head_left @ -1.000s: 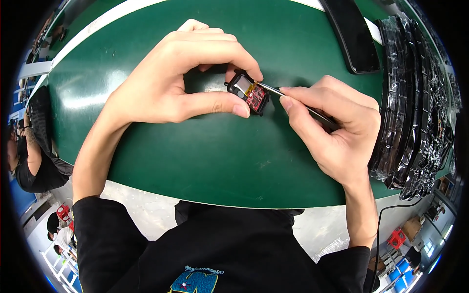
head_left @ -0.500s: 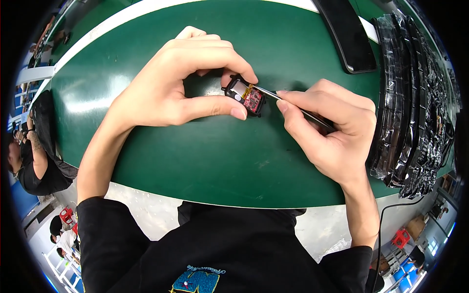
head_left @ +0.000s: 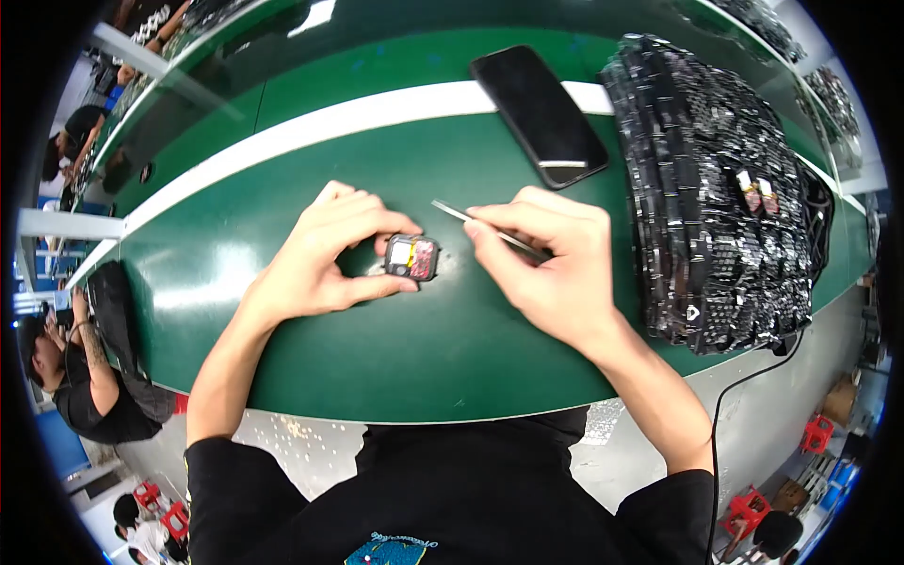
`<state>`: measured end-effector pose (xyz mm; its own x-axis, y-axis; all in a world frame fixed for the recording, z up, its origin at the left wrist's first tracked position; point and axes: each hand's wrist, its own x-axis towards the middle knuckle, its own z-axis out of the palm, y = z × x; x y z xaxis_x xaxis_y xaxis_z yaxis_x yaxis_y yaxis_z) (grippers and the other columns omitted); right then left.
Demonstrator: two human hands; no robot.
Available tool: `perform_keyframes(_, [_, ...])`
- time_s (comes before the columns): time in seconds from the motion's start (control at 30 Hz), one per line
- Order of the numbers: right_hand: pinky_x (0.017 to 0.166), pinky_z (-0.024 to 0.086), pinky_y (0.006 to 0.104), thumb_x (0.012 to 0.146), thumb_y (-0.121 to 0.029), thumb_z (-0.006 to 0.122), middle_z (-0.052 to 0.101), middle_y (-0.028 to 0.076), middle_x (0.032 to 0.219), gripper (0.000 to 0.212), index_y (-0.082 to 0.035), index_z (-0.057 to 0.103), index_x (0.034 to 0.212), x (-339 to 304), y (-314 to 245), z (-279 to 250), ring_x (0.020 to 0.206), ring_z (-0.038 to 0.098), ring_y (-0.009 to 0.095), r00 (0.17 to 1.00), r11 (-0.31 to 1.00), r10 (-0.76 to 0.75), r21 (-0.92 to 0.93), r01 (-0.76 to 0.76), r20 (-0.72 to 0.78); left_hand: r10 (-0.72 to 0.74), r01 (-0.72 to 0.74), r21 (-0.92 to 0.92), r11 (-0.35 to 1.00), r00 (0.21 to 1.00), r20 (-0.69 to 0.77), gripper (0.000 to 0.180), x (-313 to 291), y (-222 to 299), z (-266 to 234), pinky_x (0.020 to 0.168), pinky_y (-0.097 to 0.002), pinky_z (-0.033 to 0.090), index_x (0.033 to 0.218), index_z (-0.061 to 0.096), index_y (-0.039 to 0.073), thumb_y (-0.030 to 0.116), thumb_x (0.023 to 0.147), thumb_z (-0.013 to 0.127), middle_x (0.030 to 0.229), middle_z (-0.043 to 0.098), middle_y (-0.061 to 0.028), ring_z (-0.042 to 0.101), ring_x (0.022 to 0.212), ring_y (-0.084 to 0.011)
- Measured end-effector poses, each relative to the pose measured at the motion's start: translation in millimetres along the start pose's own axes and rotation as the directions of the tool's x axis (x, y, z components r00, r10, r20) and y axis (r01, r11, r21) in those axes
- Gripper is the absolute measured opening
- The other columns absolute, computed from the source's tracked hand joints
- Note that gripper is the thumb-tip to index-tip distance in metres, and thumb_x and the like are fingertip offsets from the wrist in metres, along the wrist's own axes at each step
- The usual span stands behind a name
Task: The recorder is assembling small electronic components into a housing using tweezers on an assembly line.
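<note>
My left hand (head_left: 325,250) holds a small black watch-like case (head_left: 411,258) by its edges, between thumb and fingers. The case lies open side up, showing a red circuit board, a pale silvery block and a strip of yellow tape. In my right hand (head_left: 556,259) is a slim metal tool that looks like tweezers (head_left: 452,210), pinched between thumb and forefinger. Its tip points to the upper left, above and to the right of the case and apart from it. The tool's rear part is partly hidden by my palm.
A black phone (head_left: 541,118) lies beyond my hands across a white strip. At the right rises a tall stack of black plastic trays (head_left: 716,207), with small red-and-yellow boards (head_left: 758,194) on top. A black cable (head_left: 720,414) hangs off the green table (head_left: 377,377). Another person (head_left: 99,377) sits at the left.
The tweezers have come away from the case, where their tip was touching the circuit board's edge. My head view has shifted, showing more of the far table and the tray stack.
</note>
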<state>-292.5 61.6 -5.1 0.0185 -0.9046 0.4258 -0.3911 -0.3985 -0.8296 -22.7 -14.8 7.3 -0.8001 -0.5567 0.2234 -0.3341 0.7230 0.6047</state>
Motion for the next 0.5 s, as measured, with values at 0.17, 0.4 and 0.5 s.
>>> perform_keyframes(0.17, [0.052, 0.046, 0.0301, 0.093, -0.002, 0.082, 0.071, 0.009, 0.075, 0.009, 0.003, 0.084, 0.101, -3.0, 14.3, 14.0, 0.059, 0.064, 0.014, 0.996, 0.99, -0.051, 0.124, 0.059, -0.067, -0.373, 0.238, -0.555, 0.797, 0.917, -0.142, 0.051, -5.2, -10.2, -4.6, 0.089, -0.0295, 0.047, 0.128, 0.075, 0.001, 0.013, 0.082, 0.094, 0.103, 0.07, -0.0004, 0.063, 0.095, -0.0116])
perform_keyframes(0.4, [0.057, 0.053, 0.0371, 0.091, -0.004, 0.077, 0.072, 0.014, 0.079, 0.011, 0.002, 0.083, 0.099, -6.3, 6.2, 5.2, 0.064, 0.069, 0.026, 0.999, 0.995, -0.033, 0.094, 0.035, -0.021, -0.165, -0.078, -0.69, 0.719, 0.946, -0.279, 0.041, 132.5, 28.4, -24.3, 0.085, -0.0231, 0.047, 0.132, 0.074, 0.001, 0.017, 0.096, 0.085, 0.112, 0.072, 0.0008, 0.059, 0.094, -0.0054])
perform_keyframes(0.5, [0.064, 0.056, 0.0426, 0.091, -0.007, 0.078, 0.073, 0.016, 0.081, 0.012, 0.001, 0.083, 0.097, -4.3, 7.9, 3.6, 0.068, 0.071, 0.033, 0.997, 0.996, -0.074, 0.044, 0.075, -0.025, 0.015, -0.104, -0.506, 0.856, 0.984, -0.178, 0.041, 223.8, 79.2, -3.7, 0.084, -0.0224, 0.048, 0.131, 0.076, 0.001, 0.022, 0.098, 0.087, 0.111, 0.074, 0.0004, 0.061, 0.094, -0.0055])
